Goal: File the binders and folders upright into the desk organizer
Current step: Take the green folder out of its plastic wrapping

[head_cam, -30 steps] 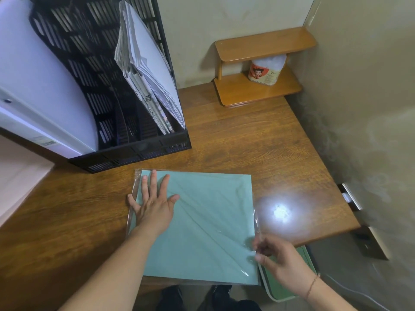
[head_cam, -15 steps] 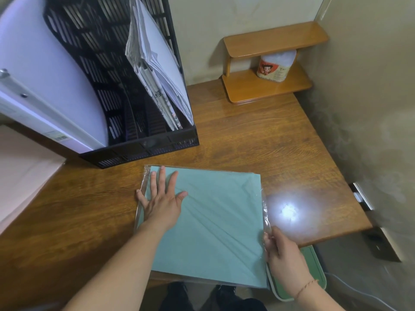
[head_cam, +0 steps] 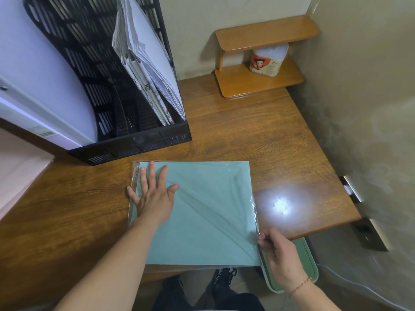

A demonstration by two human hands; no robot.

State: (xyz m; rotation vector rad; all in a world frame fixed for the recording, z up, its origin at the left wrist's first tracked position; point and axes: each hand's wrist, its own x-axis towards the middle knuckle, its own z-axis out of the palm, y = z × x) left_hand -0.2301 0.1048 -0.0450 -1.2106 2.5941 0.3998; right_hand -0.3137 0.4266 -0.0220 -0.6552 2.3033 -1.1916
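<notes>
Here, both hands, left (head_cam: 155, 199) flat, right (head_cam: 277, 254) pinching, hold the green folder (head_cam: 208, 221).

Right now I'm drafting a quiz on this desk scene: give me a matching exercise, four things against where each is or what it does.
Things:
1. left hand
2. right hand
3. tissue pack
4. papers

Places or states:
a. on the small wooden shelf
b. upright in the black organizer
c. flat on the green folder
d. at the folder's right edge

Pairs: 1-c, 2-d, 3-a, 4-b
</notes>
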